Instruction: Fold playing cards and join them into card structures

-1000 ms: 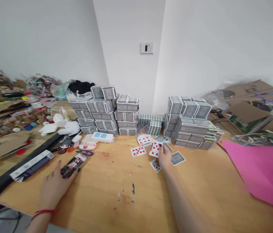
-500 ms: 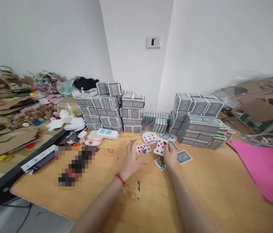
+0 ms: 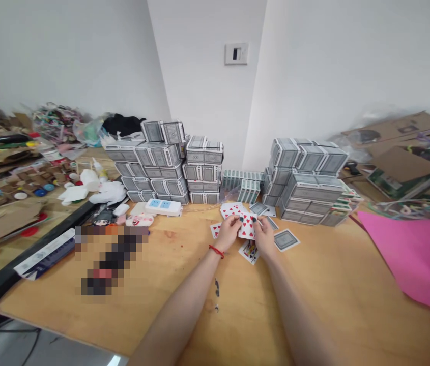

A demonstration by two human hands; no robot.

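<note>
Between my two hands a playing card with red hearts (image 3: 247,227) is held face up, just above the table. My left hand (image 3: 228,232), with a red cord at its wrist, pinches the card's left edge. At the card's right edge my right hand (image 3: 265,237) grips it, thumb on the face. Whether more cards lie behind it is hidden. Below it lies a jack card (image 3: 249,252), partly covered. Other heart cards (image 3: 231,209) lie just beyond my hands, and a card (image 3: 215,230) shows beside my left hand. A face-down card (image 3: 287,240) is to the right.
Tall stacks of grey card blocks stand at the back left (image 3: 167,173) and back right (image 3: 308,183). A white power strip (image 3: 164,206) sits before the left stack. Pink paper (image 3: 409,254) covers the right side. Bottle caps and cardboard (image 3: 4,213) clutter the far left.
My left hand has moved right from open above the table to the card and now grips its left edge. My right hand keeps hold of it. The view has shifted slightly.
</note>
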